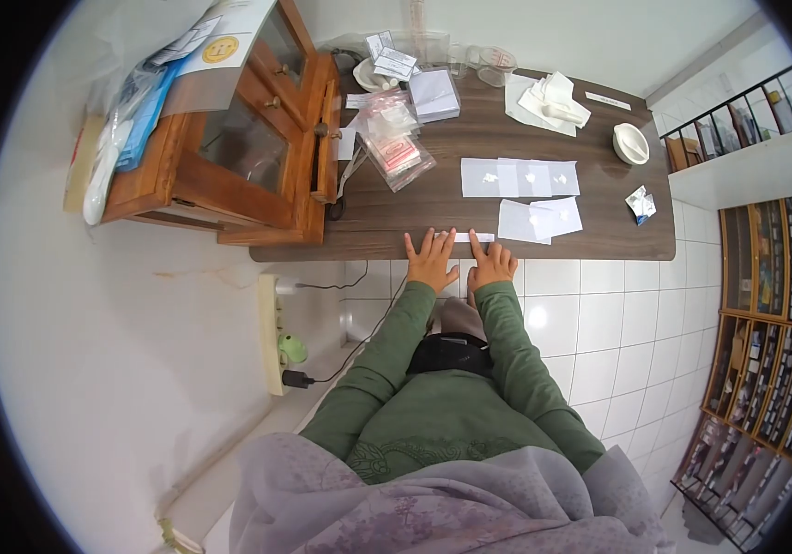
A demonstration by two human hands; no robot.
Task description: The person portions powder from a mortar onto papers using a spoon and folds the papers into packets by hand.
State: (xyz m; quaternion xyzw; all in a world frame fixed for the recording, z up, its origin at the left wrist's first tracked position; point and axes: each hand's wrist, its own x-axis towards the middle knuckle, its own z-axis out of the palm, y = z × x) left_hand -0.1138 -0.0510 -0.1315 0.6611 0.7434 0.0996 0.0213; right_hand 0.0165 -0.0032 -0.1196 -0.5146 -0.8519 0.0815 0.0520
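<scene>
Left hand point(430, 263), right hand point(493, 266) side by side at table point(613, 242) near edge. Both spread, palms down, fingertips on folded paper point(477, 237); grasp: none seen, just pressing. Folded paper narrow, white, lies along edge. Beyond it: two sheets point(561, 218), then row of three sheets point(481, 189), small white heaps on them. Right: foil packet point(640, 205), mortar point(631, 145).

At the table's point(470, 138) near edge, a paper strip point(465, 237) is lying under the fingers of the left hand point(431, 265) and right hand point(492, 266). Paper sheets point(512, 189) are lying behind and rightward, a mortar point(629, 158) and foil packet point(640, 204) are sitting farther right, and plastic bags point(393, 131) are resting left, near the cabinet point(239, 209).
</scene>
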